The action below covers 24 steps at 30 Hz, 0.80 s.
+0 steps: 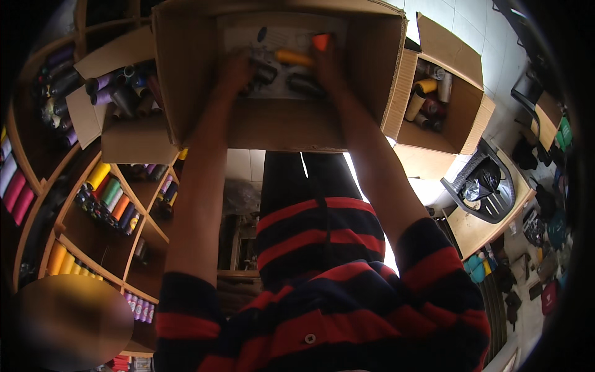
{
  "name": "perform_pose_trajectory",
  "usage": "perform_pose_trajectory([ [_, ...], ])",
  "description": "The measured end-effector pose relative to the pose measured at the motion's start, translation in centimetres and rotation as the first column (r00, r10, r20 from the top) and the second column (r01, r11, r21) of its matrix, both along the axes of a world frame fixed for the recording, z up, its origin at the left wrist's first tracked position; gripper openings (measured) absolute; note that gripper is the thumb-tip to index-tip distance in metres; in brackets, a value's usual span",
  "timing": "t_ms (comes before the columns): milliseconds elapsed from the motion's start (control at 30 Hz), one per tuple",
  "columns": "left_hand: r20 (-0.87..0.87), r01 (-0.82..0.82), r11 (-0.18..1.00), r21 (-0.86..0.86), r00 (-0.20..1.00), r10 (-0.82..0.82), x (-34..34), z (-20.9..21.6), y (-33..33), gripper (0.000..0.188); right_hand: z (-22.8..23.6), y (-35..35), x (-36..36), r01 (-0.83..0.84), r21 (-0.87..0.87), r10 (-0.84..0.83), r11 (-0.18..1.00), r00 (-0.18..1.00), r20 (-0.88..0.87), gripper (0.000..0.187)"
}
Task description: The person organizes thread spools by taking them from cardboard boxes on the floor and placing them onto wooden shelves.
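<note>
Both my hands reach down into a large open cardboard box [279,124]. My right hand [325,62] is closed on a bright orange thread spool [320,41] whose end shows at the fingertips. Beside those fingers lies a yellow-orange thread spool [294,58]. At the box's left side, my left hand [235,73] is next to a dark thread spool [264,72] and seems to touch its end. Its fingers are blurred and dim, so their grip is unclear. Another dark spool [305,85] rests on the box's pale bottom, below my right hand.
A smaller carton [139,146] with purple and dark spools stands at the left; another carton [427,146] with mixed spools is at the right. Wooden shelves [133,251] of coloured thread line the left. A dark plastic chair [480,186] stands at the right, near scattered items on the floor.
</note>
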<state>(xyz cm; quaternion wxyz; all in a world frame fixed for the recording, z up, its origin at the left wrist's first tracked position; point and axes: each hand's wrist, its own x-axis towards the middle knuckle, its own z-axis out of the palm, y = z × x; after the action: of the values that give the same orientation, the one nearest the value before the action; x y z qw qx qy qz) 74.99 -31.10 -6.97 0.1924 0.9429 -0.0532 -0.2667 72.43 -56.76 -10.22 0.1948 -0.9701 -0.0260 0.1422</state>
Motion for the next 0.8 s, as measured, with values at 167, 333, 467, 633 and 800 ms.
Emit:
perform_pose_trajectory([
  [167,0.109,0.249,0.968,0.023,0.962,-0.25,1.5,3.6,-6.6,0.057,1.2,-0.7,1.3,-0.019,0.059,0.023,0.998,0.996,-0.083,0.039],
  [333,0.326,0.294,0.94,-0.172,0.917,-0.228,-0.1,2.6,-6.2,0.053,7.1,2.1,3.4,0.053,0.318,0.013,0.947,0.979,-0.201,0.049],
  [467,0.194,0.13,0.897,-0.423,0.98,-0.051,0.8,7.4,-7.8,0.046,12.1,0.9,3.2,0.145,0.456,-0.086,0.878,0.985,-0.148,0.059],
  [633,-0.116,-0.453,0.572,-0.684,0.842,0.528,-2.5,17.7,-5.7,0.045,19.3,2.1,1.8,0.181,0.77,-0.123,0.611,0.983,-0.134,0.065],
  [800,-0.369,-0.541,-0.044,-0.84,0.51,0.776,-8.1,24.4,-1.6,0.044,26.0,6.1,-0.4,0.422,0.867,0.065,0.265,0.889,-0.453,0.063],
])
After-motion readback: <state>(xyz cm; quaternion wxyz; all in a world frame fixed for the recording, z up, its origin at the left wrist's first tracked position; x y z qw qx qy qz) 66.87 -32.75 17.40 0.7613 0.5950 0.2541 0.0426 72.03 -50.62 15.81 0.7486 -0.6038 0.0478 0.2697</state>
